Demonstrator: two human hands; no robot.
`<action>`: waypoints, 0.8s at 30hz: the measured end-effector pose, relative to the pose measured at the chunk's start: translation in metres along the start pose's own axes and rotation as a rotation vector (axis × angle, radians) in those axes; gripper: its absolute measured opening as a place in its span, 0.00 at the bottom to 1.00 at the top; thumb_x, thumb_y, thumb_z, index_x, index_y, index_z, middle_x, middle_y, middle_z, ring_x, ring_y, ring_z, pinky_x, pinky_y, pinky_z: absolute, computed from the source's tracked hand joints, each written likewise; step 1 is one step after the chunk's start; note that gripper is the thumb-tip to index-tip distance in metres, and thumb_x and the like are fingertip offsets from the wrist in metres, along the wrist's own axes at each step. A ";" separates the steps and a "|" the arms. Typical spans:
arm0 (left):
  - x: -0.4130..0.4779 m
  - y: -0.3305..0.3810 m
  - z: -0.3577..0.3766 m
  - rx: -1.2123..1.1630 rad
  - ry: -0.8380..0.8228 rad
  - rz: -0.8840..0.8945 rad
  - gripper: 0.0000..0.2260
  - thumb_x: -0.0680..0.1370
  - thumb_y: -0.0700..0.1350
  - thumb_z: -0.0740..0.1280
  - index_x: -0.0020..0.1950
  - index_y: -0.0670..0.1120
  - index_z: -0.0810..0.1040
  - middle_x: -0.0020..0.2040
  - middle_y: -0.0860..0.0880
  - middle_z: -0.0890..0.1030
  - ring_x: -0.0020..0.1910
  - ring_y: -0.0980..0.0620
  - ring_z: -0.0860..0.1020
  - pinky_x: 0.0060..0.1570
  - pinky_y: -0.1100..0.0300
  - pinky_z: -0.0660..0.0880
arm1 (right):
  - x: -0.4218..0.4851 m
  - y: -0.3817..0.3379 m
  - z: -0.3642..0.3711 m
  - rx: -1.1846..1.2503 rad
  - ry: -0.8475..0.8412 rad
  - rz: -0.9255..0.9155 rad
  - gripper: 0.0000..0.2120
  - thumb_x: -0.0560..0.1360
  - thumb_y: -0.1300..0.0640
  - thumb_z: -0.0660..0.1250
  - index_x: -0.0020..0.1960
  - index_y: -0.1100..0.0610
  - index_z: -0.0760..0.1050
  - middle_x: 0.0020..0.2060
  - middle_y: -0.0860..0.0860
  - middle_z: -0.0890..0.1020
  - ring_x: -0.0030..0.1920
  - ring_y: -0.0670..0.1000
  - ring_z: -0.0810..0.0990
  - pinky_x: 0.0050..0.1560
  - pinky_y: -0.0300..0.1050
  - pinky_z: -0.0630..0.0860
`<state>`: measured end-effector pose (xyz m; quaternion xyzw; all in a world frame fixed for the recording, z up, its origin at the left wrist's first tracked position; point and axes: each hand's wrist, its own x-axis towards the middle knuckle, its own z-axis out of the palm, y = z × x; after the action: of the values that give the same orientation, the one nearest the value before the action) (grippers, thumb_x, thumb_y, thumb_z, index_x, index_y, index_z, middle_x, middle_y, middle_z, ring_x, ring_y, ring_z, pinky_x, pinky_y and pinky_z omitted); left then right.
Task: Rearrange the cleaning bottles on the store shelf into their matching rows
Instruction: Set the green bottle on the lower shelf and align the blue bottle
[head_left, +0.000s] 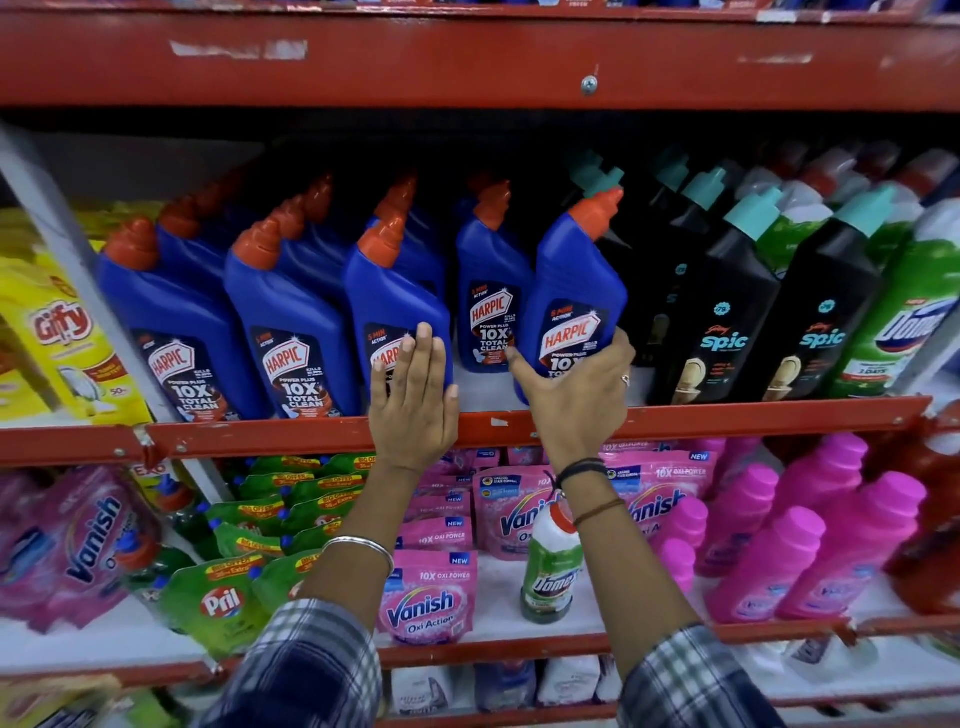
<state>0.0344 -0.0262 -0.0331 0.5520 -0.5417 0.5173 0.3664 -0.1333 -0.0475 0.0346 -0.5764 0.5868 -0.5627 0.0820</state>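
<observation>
The red middle shelf (291, 434) carries the lot: a blue Harpic block (291, 322) runs from its left part to the middle, then black Spic bottles (727, 312), then green Domex bottles (904, 312) toward its right end. On the shelf below, a stray Domex bottle (552, 566) stands alone near the front edge among pink Vanish pouches (426, 603); I judge it belongs up with its green row.

The Harpic bottle I am moving (571, 296) sits tilted at the front edge, at the right end of the blue block, with its orange cap leaning toward the Spic row. My right hand (576, 395) is wrapped round its lower body, thumb on the label and fingers curled behind. My left hand (413, 400) lies flat and open against the front Harpic neighbour (395, 306), gripping nothing.

The risks, as I judge them: the tilted bottle's cap could knock a teal Spic cap and topple that row backward; my low grip lets the heavy top swing; and the base sits close to the lip, so a slip would drop it onto the shelf below, near the stray Domex.
</observation>
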 end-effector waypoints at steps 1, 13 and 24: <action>0.000 0.001 0.000 0.003 -0.003 -0.002 0.27 0.83 0.50 0.49 0.79 0.43 0.45 0.80 0.47 0.44 0.78 0.51 0.45 0.76 0.49 0.43 | -0.002 -0.005 0.003 0.005 -0.011 -0.010 0.51 0.57 0.33 0.75 0.67 0.63 0.62 0.59 0.57 0.74 0.56 0.58 0.77 0.42 0.46 0.74; 0.000 0.001 -0.002 0.005 -0.033 -0.029 0.28 0.81 0.48 0.50 0.79 0.43 0.45 0.80 0.48 0.43 0.78 0.52 0.45 0.77 0.51 0.41 | -0.032 -0.027 0.018 -0.029 -0.103 -0.058 0.56 0.59 0.35 0.75 0.73 0.64 0.54 0.67 0.61 0.69 0.64 0.61 0.72 0.45 0.54 0.79; 0.002 0.002 -0.004 -0.010 -0.038 -0.032 0.31 0.79 0.47 0.54 0.79 0.43 0.46 0.80 0.48 0.44 0.78 0.52 0.45 0.76 0.51 0.41 | -0.028 -0.020 0.016 -0.206 -0.164 -0.115 0.57 0.60 0.26 0.67 0.71 0.65 0.55 0.63 0.61 0.72 0.60 0.59 0.75 0.44 0.51 0.79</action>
<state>0.0317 -0.0226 -0.0304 0.5685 -0.5423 0.4980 0.3671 -0.1006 -0.0295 0.0289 -0.6585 0.5987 -0.4545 0.0377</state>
